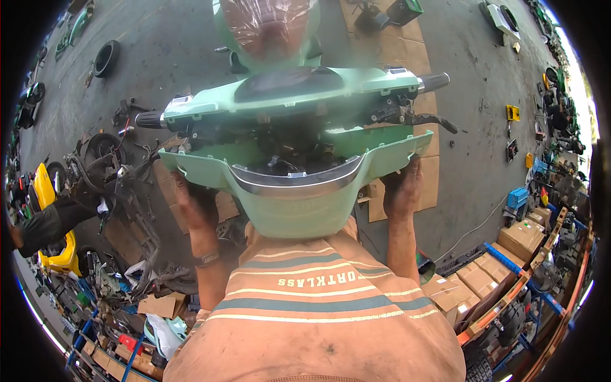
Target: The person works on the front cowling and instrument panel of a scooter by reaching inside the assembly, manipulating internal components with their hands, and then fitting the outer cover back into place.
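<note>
A pale green scooter handlebar front cover (299, 213), with a dark curved strip along its upper edge, is close in front of my body. My left hand (196, 207) holds its left end from below, and my right hand (406, 191) holds the right end; the panel partly hides the fingers of both. Just beyond it is the scooter's matching rear handlebar cover (210, 102), between a left grip (149, 120) and a right grip (434, 82). Wiring and dark parts show in the gap between the covers. A brake lever (436, 122) sticks out near my right hand.
Behind the handlebar is a plastic-wrapped brown seat (270, 25). Flat cardboard (417, 70) lies under the scooter. To the left are a stripped frame (105, 165), a loose tyre (107, 58) and another person's leg (57, 219). Cartons (474, 277) fill a rack at lower right.
</note>
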Demonstrator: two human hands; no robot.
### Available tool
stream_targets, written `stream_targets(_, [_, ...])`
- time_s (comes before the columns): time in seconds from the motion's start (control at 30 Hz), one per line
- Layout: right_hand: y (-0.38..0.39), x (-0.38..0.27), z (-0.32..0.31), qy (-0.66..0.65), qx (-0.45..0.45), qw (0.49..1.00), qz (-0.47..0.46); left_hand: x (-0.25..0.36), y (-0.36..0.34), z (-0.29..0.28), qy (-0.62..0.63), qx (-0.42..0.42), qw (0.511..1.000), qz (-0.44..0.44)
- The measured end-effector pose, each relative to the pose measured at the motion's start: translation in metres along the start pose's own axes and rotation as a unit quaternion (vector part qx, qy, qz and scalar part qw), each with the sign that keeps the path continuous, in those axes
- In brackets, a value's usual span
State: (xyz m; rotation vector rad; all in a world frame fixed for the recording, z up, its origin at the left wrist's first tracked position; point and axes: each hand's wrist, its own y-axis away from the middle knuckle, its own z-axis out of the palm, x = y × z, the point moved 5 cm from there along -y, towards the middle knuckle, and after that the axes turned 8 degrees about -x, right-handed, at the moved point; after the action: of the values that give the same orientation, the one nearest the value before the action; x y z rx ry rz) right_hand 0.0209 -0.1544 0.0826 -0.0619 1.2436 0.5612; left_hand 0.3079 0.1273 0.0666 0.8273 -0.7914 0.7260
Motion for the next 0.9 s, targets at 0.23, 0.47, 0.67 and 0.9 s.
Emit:
stream_targets(0.23, [0.003, -0.011, 0.005, 0.062, -0.005, 0.997, 0.043, 0.008, 0.002, 0.011, -0.001, 0.000, 1.000, -0.016])
stream_targets(0.47, [0.006, -0.012, 0.005, 0.091, 0.016, 0.995, 0.028, 0.012, 0.000, 0.010, -0.020, 0.026, 0.999, -0.028])
stream_targets(0.67, [0.009, -0.013, 0.005, 0.110, 0.053, 0.992, 0.040, 0.014, 0.000, 0.009, -0.006, 0.044, 0.998, -0.038])
stream_targets(0.9, [0.013, -0.010, -0.004, 0.086, 0.047, 0.995, -0.019, 0.001, -0.004, -0.007, 0.106, -0.020, 0.994, 0.008])
